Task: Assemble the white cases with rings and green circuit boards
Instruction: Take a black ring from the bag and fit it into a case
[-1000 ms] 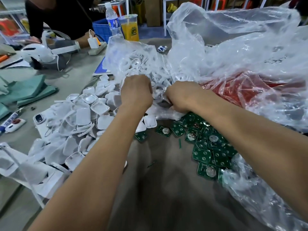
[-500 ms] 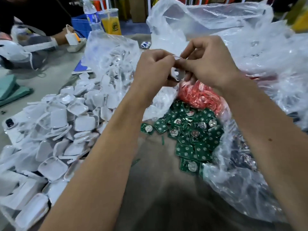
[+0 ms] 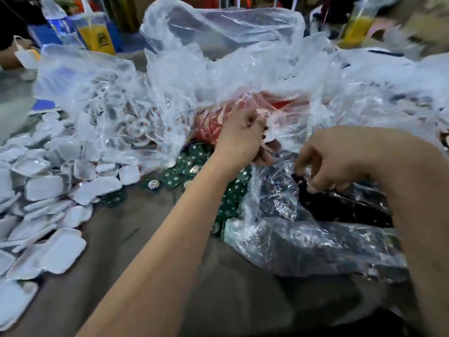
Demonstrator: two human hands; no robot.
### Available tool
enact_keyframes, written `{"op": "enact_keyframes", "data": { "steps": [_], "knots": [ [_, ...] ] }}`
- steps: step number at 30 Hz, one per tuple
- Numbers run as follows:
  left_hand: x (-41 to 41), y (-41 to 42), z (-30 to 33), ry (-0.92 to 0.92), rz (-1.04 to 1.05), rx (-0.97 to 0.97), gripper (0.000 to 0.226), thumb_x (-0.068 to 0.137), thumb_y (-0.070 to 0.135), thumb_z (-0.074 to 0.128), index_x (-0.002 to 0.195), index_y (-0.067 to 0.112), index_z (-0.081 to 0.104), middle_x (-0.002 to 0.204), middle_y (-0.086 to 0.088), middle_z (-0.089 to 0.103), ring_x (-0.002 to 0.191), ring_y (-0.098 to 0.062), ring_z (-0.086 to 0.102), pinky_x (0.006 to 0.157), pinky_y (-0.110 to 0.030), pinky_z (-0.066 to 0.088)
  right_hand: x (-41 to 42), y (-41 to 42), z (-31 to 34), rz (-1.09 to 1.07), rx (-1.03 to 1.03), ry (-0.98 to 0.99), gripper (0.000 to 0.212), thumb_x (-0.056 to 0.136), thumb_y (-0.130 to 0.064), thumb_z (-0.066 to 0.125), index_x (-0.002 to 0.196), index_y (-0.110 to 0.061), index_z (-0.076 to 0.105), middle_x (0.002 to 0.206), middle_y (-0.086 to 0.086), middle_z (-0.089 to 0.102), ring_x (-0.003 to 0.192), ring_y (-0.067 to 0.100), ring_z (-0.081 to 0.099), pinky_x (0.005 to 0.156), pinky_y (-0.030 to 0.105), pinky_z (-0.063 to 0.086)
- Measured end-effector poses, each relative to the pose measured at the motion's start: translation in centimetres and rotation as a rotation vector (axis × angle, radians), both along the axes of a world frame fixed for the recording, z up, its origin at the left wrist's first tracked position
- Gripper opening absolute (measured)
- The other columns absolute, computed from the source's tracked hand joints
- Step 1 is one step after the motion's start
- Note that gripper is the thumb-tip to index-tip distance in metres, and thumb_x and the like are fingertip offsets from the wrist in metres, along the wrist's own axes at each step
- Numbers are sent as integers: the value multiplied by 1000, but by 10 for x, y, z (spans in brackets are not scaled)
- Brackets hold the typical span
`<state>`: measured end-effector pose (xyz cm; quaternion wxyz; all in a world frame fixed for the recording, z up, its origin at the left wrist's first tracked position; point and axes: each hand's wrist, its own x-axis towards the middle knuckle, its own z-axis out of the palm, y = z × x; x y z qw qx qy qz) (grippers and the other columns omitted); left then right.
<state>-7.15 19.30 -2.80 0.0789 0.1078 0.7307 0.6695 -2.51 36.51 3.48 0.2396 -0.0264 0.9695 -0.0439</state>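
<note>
A heap of white cases (image 3: 48,190) covers the table's left side. Green circuit boards (image 3: 230,200) lie scattered in the middle, partly under my left forearm. A clear bag of white rings (image 3: 121,117) lies behind the cases. My left hand (image 3: 240,137) is curled and pinches a small white case (image 3: 270,136) in front of the bag of red parts (image 3: 209,127). My right hand (image 3: 325,164) reaches into an open clear bag and its fingertips pinch at small black parts (image 3: 340,210). Blur hides the detail of the held pieces.
Crumpled clear plastic bags (image 3: 243,69) fill the back and right. A water bottle (image 3: 58,20) and a cup of orange drink (image 3: 97,35) stand at the back left. Another person's hand shows at the far left edge. Bare grey table (image 3: 145,276) lies near me.
Both hands held a white piece together, raised at the centre. Now they are apart: the left keeps the white piece and the right has dropped into the bag of black parts.
</note>
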Motion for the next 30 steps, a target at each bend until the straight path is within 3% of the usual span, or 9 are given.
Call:
{"op": "enact_keyframes", "data": {
  "steps": [3, 7, 10, 14, 19, 22, 25, 28, 30],
  "knots": [
    [4, 14, -3, 9, 52, 51, 13, 110, 17, 42, 101, 11, 49, 76, -17, 75, 44, -26, 65, 36, -25, 42, 8, -12, -11, 124, 158, 118, 54, 60, -47, 96, 100, -24, 68, 90, -4, 73, 80, 21, 67, 69, 28, 52],
    [9, 26, -6, 17, 100, 72, 12, 108, 13, 43, 98, 12, 49, 87, -32, 71, 46, -30, 64, 40, -26, 43, 6, -15, -21, 100, 81, 129, 25, 70, -26, 94, 80, -19, 73, 75, -3, 72, 66, 17, 67, 69, 31, 60],
    [13, 28, -6, 1, 116, 116, 12, 108, 10, 41, 101, 9, 51, 80, -22, 74, 46, -28, 62, 40, -27, 44, 4, -10, -20, 131, 43, 150, 19, 77, -13, 85, 69, -23, 72, 70, -6, 70, 71, 18, 68, 71, 32, 59],
    [11, 21, -6, -20, 141, 162, 22, 107, 6, 43, 105, 14, 63, 76, -13, 76, 49, -26, 65, 40, -26, 45, 9, 11, -4, 134, -258, 201, 15, 81, -16, 79, 71, -22, 71, 67, -12, 71, 59, 1, 64, 62, 28, 52],
    [8, 13, -8, -32, 188, 172, 24, 106, 4, 42, 103, 13, 65, 80, -16, 75, 50, -25, 68, 38, -24, 43, 10, 16, 19, 93, -764, 393, 19, 90, 6, 69, 74, -4, 64, 81, 8, 78, 68, 24, 77, 50, 35, 61],
    [7, 12, -8, -41, 211, 173, 25, 105, 3, 43, 102, 14, 66, 77, -13, 76, 48, -22, 67, 39, -24, 43, -13, 5, 11, 50, -618, 528, 13, 91, -7, 78, 80, -10, 72, 71, 4, 76, 61, 16, 75, 52, 26, 59],
    [8, 15, -9, -48, 239, 170, 26, 103, 2, 43, 101, 15, 66, 74, -10, 76, 46, -20, 64, 38, -22, 41, -55, -11, -1, -5, -389, 712, 14, 92, -4, 71, 93, -14, 81, 92, 6, 79, 75, 12, 71, 71, 23, 56],
    [9, 19, -9, -48, 261, 172, 28, 99, -1, 43, 96, 15, 65, 74, -10, 76, 44, -18, 61, 37, -21, 39, -95, -25, -13, 29, -186, 637, 28, 93, 1, 64, 110, -14, 81, 112, 10, 77, 101, 25, 70, 93, 31, 55],
    [7, 19, -8, -53, 279, 167, 28, 97, -1, 43, 94, 15, 65, 75, -10, 76, 44, -19, 60, 37, -21, 39, -108, -35, -20, 73, -84, 556, 25, 92, -4, 68, 113, -13, 79, 106, 13, 74, 98, 30, 67, 89, 36, 56]
  ]
}}
